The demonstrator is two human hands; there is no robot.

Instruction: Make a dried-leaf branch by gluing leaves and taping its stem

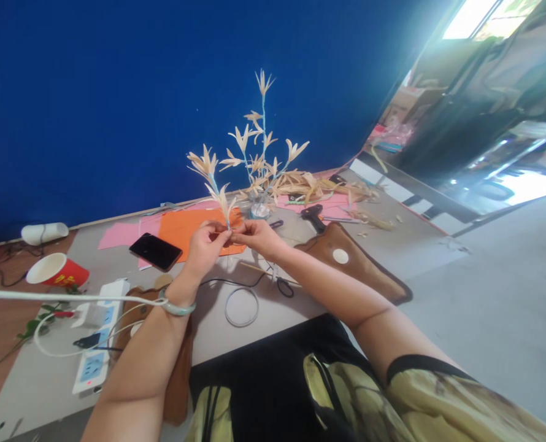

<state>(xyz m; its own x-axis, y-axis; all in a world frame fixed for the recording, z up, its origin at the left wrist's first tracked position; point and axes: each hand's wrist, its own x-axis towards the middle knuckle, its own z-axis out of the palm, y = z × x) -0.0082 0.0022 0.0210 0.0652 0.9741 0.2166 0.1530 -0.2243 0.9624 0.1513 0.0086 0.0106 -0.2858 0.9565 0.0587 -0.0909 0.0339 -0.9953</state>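
My left hand (205, 247) and my right hand (260, 238) meet over the table, both with fingertips pinched on the lower stem of a pale, straw-coloured handmade flower branch (223, 202). The branch stands upright, with one bloom just above my fingers and another higher to the left on a light-blue wrapped stem. Behind it rises a taller arrangement of similar flowers (264, 132) in a small clear vase (259, 210). Exactly where each fingertip presses is too small to make out.
Orange paper (181, 224) and a black phone (156, 252) lie to the left, near a red paper cup (57, 270) and a power strip (93, 362). On the right are a glue gun (313, 216), a brown cushion (369, 264) and dried husks (307, 184). A wire coil (242, 307) lies nearer me.
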